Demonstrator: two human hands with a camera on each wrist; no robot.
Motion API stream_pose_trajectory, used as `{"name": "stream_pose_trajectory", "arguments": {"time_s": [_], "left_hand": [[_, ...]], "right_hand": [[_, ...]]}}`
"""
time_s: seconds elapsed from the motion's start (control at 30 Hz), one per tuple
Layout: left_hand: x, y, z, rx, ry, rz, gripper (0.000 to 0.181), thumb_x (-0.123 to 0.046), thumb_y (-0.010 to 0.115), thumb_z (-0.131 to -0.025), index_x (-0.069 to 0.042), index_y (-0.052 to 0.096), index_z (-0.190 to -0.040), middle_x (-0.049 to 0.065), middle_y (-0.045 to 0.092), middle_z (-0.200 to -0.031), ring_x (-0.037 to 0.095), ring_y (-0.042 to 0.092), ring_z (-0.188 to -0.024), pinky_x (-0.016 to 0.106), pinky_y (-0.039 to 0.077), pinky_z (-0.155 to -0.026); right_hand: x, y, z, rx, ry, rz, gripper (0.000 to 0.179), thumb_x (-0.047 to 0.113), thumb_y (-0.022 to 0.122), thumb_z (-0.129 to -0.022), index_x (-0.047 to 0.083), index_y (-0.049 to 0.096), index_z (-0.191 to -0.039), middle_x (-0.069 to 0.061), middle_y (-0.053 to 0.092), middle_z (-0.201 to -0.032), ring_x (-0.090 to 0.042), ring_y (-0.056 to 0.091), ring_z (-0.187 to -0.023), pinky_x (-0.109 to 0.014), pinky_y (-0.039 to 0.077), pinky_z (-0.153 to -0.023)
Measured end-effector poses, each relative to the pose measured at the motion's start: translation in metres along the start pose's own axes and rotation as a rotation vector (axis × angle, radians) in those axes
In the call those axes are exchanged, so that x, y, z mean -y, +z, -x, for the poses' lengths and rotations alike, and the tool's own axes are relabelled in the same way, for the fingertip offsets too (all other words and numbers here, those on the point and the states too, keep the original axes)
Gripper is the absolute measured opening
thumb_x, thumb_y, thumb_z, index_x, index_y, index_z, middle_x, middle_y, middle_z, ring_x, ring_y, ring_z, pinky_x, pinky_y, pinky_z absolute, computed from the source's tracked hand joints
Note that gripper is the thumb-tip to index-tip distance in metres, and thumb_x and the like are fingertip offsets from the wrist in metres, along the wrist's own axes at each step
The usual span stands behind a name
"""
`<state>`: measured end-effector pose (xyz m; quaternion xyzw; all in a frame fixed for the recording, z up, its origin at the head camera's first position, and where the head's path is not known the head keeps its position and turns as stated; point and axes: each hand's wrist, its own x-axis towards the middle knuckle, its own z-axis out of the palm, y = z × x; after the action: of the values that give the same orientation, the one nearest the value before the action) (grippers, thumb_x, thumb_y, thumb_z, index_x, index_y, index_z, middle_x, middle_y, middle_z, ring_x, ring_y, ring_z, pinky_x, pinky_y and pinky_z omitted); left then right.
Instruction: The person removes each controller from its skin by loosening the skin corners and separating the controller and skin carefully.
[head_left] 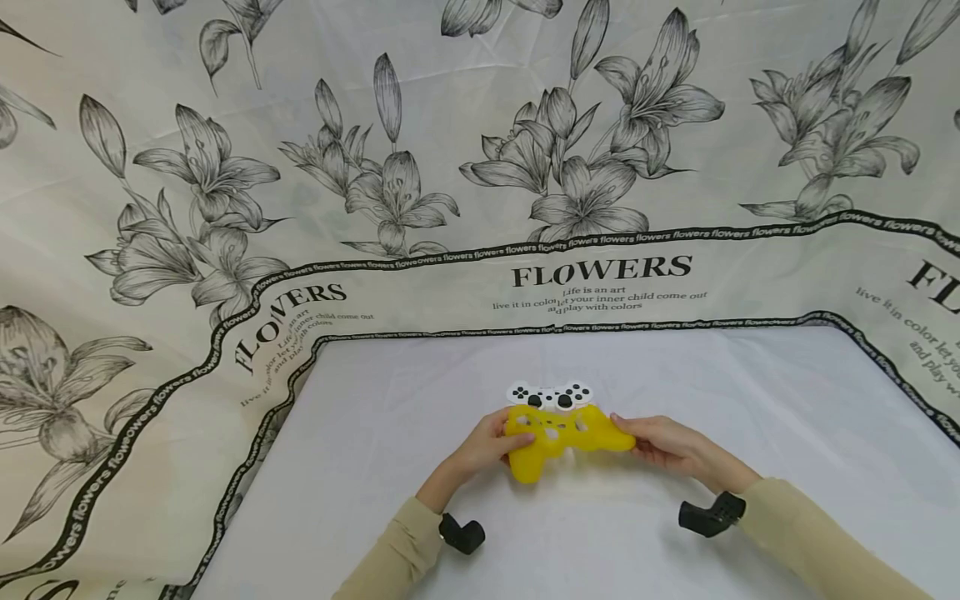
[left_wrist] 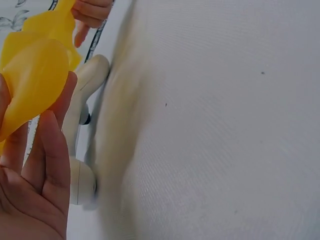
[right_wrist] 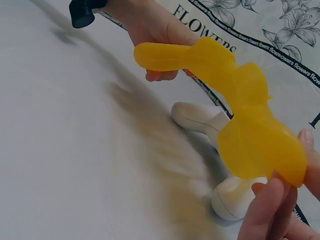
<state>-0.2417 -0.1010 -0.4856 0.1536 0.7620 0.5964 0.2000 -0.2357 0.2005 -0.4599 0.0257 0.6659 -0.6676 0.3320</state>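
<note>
A yellow silicone controller cover (head_left: 573, 429), soft and with cut-out holes, is held up between both hands in the head view. My left hand (head_left: 480, 450) grips its left end, thumb on top. The right hand (head_left: 667, 446) pinches the cover's other end between thumb and fingers. Just behind it a white game controller (head_left: 551, 393) with black sticks and buttons lies on the table, partly hidden by the cover. In the right wrist view, the cover (right_wrist: 250, 115) hangs above the controller (right_wrist: 232, 197), apart from it.
White cloth covers the table (head_left: 360, 417). A curtain (head_left: 420, 208) printed with flowers and lettering stands behind and at the sides. Each wrist carries a black camera mount, one at the left wrist (head_left: 461, 533) and one at the right wrist (head_left: 711, 515).
</note>
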Motion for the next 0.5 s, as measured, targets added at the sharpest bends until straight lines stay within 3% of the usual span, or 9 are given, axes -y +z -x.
{"name": "stream_pose_trajectory", "arguments": {"time_s": [0.13,0.33,0.5], "left_hand": [[0.0027,-0.0015,0.0006,-0.023,-0.025,-0.011,0.037,-0.021,0.064,-0.093,-0.002,0.059,-0.124,0.015,0.072,-0.098,0.01,0.062,-0.071,0.023,0.055,-0.063],[0.0039,-0.0035,0.0024,-0.047,-0.099,-0.019,0.035,-0.02,0.063,-0.093,-0.002,0.063,-0.123,0.018,0.073,-0.09,0.009,0.062,-0.077,0.023,0.055,-0.071],[0.0059,-0.0055,0.0038,0.005,-0.137,0.053,0.043,-0.024,0.061,-0.095,-0.007,0.056,-0.134,0.013,0.071,-0.111,0.01,0.065,-0.09,0.027,0.056,-0.08]], "right_hand": [[-0.0019,-0.0018,0.0009,0.023,0.001,-0.019,0.027,0.037,0.061,-0.093,0.012,0.069,-0.096,0.002,0.063,-0.09,-0.004,0.055,-0.076,-0.012,0.052,-0.073],[-0.0034,-0.0021,-0.0011,-0.002,-0.02,-0.033,0.044,0.034,0.059,-0.095,0.0,0.059,-0.124,0.003,0.064,-0.096,-0.007,0.059,-0.084,-0.017,0.053,-0.079],[-0.0062,-0.0024,-0.005,0.011,-0.046,0.001,0.06,0.034,0.055,-0.098,-0.007,0.04,-0.139,0.005,0.064,-0.1,-0.007,0.061,-0.088,-0.019,0.054,-0.082]]}}
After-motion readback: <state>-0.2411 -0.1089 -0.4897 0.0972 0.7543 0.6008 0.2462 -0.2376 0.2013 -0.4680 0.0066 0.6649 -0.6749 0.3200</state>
